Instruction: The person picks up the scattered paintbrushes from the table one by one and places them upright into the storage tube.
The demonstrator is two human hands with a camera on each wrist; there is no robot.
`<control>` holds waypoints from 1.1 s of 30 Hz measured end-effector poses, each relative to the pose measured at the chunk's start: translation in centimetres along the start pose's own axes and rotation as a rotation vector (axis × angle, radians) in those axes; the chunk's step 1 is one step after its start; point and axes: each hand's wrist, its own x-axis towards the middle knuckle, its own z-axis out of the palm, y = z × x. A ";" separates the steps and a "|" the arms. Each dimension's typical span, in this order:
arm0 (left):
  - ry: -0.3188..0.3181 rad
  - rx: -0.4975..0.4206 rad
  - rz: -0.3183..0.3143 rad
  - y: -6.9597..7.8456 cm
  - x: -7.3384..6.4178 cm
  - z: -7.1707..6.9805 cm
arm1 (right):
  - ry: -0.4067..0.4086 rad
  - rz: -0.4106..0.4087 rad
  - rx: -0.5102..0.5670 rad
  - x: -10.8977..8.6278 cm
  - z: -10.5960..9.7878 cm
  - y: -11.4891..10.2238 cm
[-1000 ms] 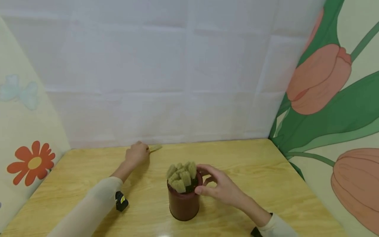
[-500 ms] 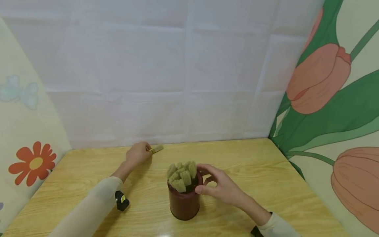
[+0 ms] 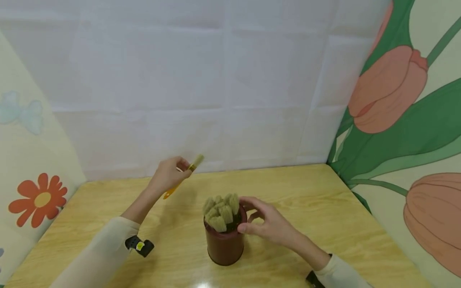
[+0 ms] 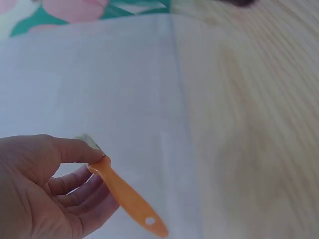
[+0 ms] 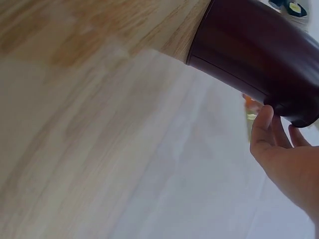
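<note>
My left hand [image 3: 169, 175] pinches a flat paintbrush [image 3: 196, 162] between thumb and fingers, up off the far left part of the table. Its orange handle [image 4: 128, 195], with a hole at the end, slants down past the fingers in the left wrist view; the pale bristles point up and to the right in the head view. A dark red-brown cylindrical pot [image 3: 225, 249] stands upright near the front middle, filled with a clump of pale yellow-green, cactus-like lobes [image 3: 220, 214]. My right hand [image 3: 269, 226] grips the pot's rim from the right, thumb in front and fingers farther back.
The pot stands on a light wood-grain table [image 3: 306, 200]. A creased white sheet [image 3: 187, 80] hangs along the table's back edge. Painted walls rise at both sides, with a red flower [image 3: 41, 199] left and tulips [image 3: 389, 92] right.
My left hand has raised the paintbrush from the table's back edge and tilted it, bringing the orange handle into view. The right hand stays at the pot's rim.
</note>
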 end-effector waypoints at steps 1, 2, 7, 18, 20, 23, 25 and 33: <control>0.002 -0.016 0.011 0.8 -0.2 -0.2 | -0.003 -0.001 0.002 0.0 0.0 0.0; 0.001 -0.030 0.022 1.8 -0.4 -0.5 | -0.005 -0.001 0.004 0.0 0.0 0.0; 0.011 -0.096 0.057 7.1 -2.4 -2.1 | -0.006 0.004 0.012 0.0 0.1 0.0; 0.069 -0.324 0.191 15.7 -8.1 -4.2 | 0.011 -0.001 0.004 -0.2 0.1 0.1; 0.039 -0.414 0.201 16.6 -8.9 -4.0 | 0.014 -0.012 0.001 -0.1 0.1 0.0; -0.019 -0.532 0.190 17.2 -9.9 -3.0 | 0.012 -0.025 -0.003 -0.1 0.1 -0.1; -0.040 -0.580 0.185 17.3 -10.3 -1.9 | 0.009 -0.037 -0.003 -0.1 0.1 0.0; 0.005 -0.286 0.230 15.8 -10.6 1.7 | -0.001 -0.058 0.000 -0.1 0.0 -0.2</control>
